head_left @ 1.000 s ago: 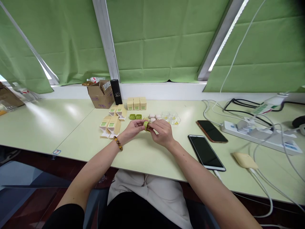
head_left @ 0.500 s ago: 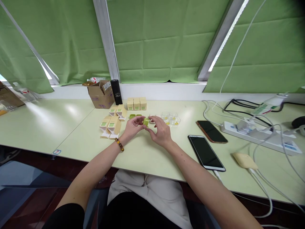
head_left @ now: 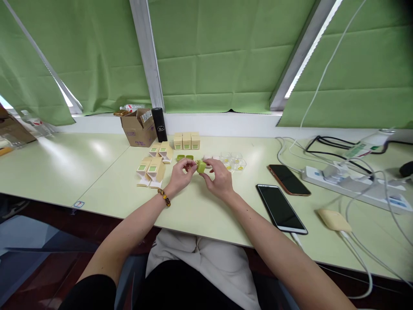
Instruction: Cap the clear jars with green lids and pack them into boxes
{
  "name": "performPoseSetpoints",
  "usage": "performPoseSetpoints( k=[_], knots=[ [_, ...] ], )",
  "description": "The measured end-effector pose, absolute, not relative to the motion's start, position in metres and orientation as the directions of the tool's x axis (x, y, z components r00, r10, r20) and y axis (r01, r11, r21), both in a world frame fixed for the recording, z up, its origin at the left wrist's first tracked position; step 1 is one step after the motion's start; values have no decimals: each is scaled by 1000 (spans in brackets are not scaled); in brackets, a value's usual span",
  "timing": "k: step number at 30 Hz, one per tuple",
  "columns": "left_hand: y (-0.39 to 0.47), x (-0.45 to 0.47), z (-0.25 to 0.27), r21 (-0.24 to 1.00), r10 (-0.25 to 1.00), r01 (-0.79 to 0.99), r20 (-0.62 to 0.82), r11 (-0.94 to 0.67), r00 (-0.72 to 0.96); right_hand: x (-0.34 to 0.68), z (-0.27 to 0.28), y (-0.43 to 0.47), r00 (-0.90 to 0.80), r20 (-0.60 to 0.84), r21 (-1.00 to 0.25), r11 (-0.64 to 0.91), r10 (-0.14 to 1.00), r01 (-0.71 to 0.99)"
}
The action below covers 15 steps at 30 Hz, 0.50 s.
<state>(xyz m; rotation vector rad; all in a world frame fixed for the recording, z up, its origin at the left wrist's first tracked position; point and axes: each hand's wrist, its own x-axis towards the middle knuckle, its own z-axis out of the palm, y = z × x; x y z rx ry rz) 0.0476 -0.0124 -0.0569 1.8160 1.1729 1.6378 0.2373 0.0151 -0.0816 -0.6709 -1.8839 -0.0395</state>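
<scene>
Above the table, my right hand (head_left: 218,177) grips a small rounded green case (head_left: 201,167) between thumb and fingers. My left hand (head_left: 181,175), with a beaded bracelet at its wrist, is pinched closed against the left end of that case; what lies between its fingertips is too small to make out. Just beyond the left hand sit green cases (head_left: 185,158). A clear plastic tray (head_left: 237,162) with several round compartments and yellow bits in it lies past the right hand. Small cream boxes with raised flaps (head_left: 156,171) stand left of my left hand.
Three closed cream boxes (head_left: 186,141) line up at the back, near a black cylinder (head_left: 159,125) and a cardboard carton (head_left: 138,131). On the right lie two phones (head_left: 282,209), a cream charging case (head_left: 334,220), a white power strip (head_left: 351,187) and loose cables.
The green case has turned in my fingers and now shows a rounder side. My left hand has drawn its fingertips together at the case's left end. The view has shifted slightly.
</scene>
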Motion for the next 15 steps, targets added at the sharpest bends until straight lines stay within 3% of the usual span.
performPoseSetpoints(
  k=[15],
  knots=[
    [-14, 49, -56, 818, 838, 270, 541, -507, -67, 237, -80, 16, -271, 857, -269, 829, 438, 490]
  ],
)
